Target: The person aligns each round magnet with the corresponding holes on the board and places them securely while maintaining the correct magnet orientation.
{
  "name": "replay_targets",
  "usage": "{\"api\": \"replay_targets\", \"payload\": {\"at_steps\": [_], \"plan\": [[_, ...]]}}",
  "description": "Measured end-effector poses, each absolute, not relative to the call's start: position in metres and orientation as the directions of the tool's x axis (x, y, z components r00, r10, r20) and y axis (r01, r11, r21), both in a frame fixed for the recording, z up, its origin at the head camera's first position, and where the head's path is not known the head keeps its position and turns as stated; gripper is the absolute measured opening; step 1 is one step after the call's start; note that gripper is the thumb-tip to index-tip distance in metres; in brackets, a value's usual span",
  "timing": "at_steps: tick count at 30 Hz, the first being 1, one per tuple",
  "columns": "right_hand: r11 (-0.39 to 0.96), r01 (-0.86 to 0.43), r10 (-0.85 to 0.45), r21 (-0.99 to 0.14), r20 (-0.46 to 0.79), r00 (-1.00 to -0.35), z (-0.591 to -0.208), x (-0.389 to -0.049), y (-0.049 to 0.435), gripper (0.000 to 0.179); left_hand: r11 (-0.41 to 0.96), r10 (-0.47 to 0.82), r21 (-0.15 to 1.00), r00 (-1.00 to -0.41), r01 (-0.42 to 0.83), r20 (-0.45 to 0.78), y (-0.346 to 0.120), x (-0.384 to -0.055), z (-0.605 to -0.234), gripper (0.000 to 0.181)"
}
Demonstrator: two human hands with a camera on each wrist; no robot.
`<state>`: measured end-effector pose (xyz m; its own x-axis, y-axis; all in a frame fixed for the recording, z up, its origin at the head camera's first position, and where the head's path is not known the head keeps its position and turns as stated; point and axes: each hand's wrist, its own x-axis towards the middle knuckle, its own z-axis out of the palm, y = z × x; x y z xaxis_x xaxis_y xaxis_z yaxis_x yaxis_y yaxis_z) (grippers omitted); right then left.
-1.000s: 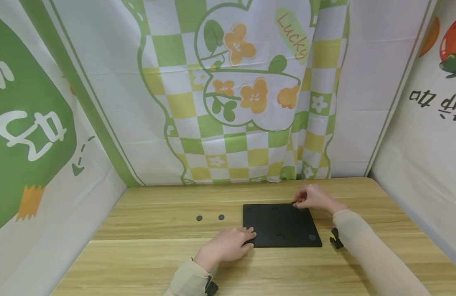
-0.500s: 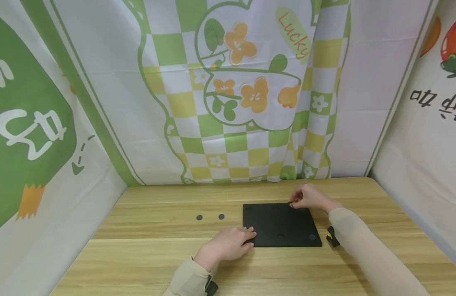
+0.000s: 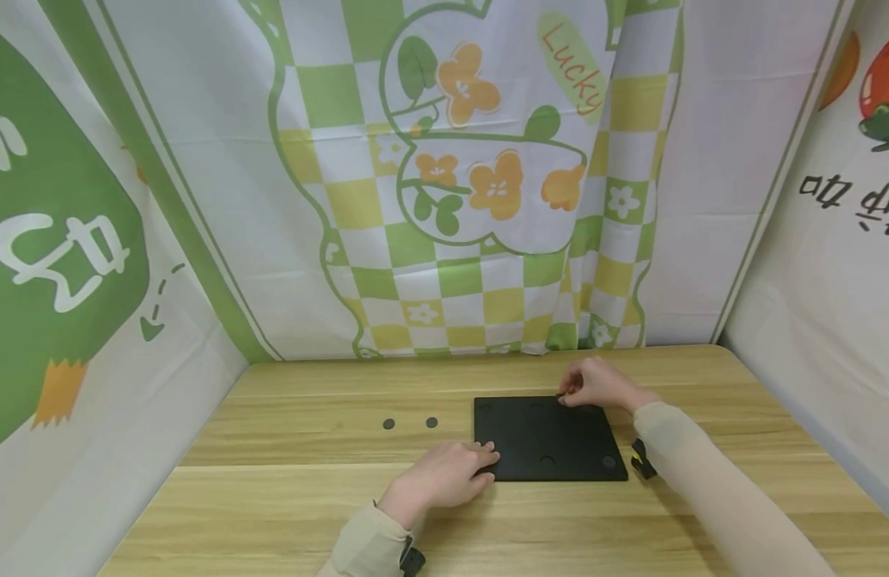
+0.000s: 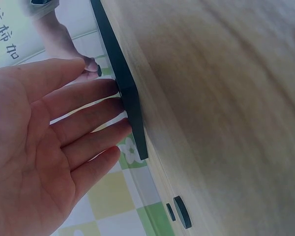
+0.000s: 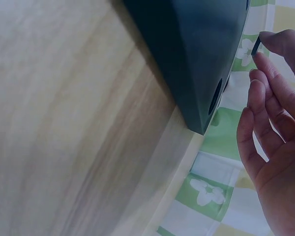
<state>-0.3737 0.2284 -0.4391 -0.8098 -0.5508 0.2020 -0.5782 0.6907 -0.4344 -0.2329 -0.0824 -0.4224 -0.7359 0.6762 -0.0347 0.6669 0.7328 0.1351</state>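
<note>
A flat black rectangular board (image 3: 577, 437) lies on the wooden table. My left hand (image 3: 444, 477) rests its fingertips on the board's left side; in the left wrist view its fingers (image 4: 88, 130) are extended against the board's edge. Over the board's far edge, my right hand (image 3: 599, 383) pinches a small dark disc (image 5: 256, 45) between thumb and forefinger, its other fingers loosely bent. The disc is held above the board's surface in the right wrist view. Shallow round recesses (image 3: 547, 461) mark the board, and a grey disc (image 3: 608, 462) sits at its near right corner.
Two loose grey discs, a left one (image 3: 389, 425) and a right one (image 3: 432, 422), lie on the table (image 3: 285, 481) left of the board. A patterned curtain (image 3: 458, 304) hangs behind the table's far edge, with printed cloth walls on both sides.
My right hand has shifted a little to the left along the board's far edge, still pinching the disc. The left hand, the board and the loose discs have stayed put.
</note>
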Motion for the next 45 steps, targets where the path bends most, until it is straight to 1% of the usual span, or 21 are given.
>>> {"api": "replay_targets", "payload": {"at_steps": [16, 24, 45], "plan": [[0.681, -0.583, -0.575, -0.443, 0.171, -0.800, -0.435, -0.375, 0.219, 0.009, 0.727, 0.682, 0.139, -0.730, 0.673, -0.035, -0.083, -0.236, -0.427, 0.037], [0.657, -0.635, -0.617, -0.407, 0.194, -0.763, -0.436, -0.376, 0.213, 0.011, 0.719, 0.690, 0.131, -0.723, 0.683, -0.019, -0.084, -0.237, -0.428, 0.037], [0.658, -0.656, -0.648, -0.370, 0.167, -0.743, -0.436, -0.379, 0.198, 0.010, 0.725, 0.682, 0.158, -0.730, 0.670, -0.038, -0.083, -0.238, -0.427, 0.037]]}}
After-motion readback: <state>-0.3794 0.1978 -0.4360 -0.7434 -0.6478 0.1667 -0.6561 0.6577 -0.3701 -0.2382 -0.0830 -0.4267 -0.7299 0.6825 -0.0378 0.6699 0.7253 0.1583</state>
